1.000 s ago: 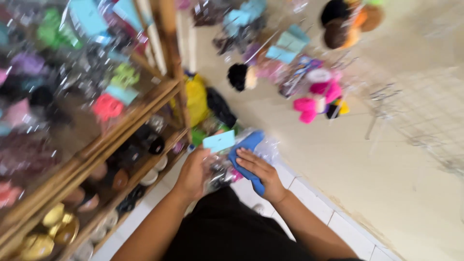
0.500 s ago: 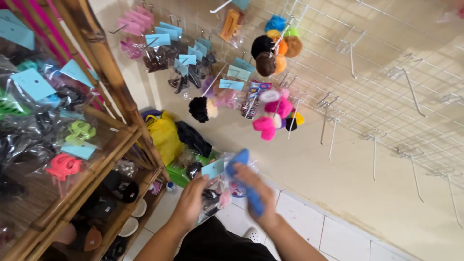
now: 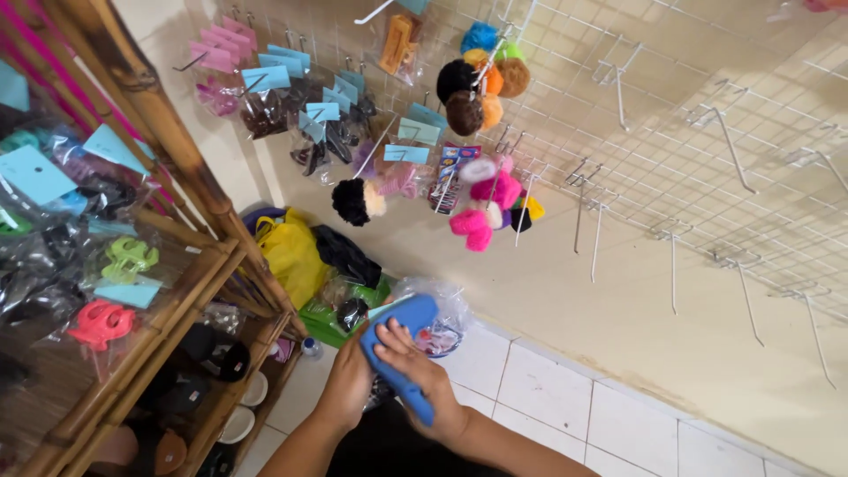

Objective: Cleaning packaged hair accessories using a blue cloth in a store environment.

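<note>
Wire grid panel: white, fixed to a beige wall, upper right; bare hooks on its right half, goods hung on its left.

Bamboo shelf: left side, brown poles, stacked with clear bags of hair clips in green, pink and black, each topped by a pale blue card.

Hanging packets: clear bags with rectangular header cards, pink at far left, pale blue through the middle, on the grid's left hooks.

Pompom ties: black, brown, orange and blue cluster at top centre; a pink and white cluster below it.

Yellow bag: on the floor at the shelf foot, beside dark and green bags.

Blue item: long, flat, bright blue piece with a clear plastic bag bunched at its upper end; low centre, above the white floor tiles. The right hand is clamped across its middle; the left hand grips its left edge, fingers closed.

Change: half a second back the view sat lower and blurred; the hands and blue item keep the same hold.
</note>
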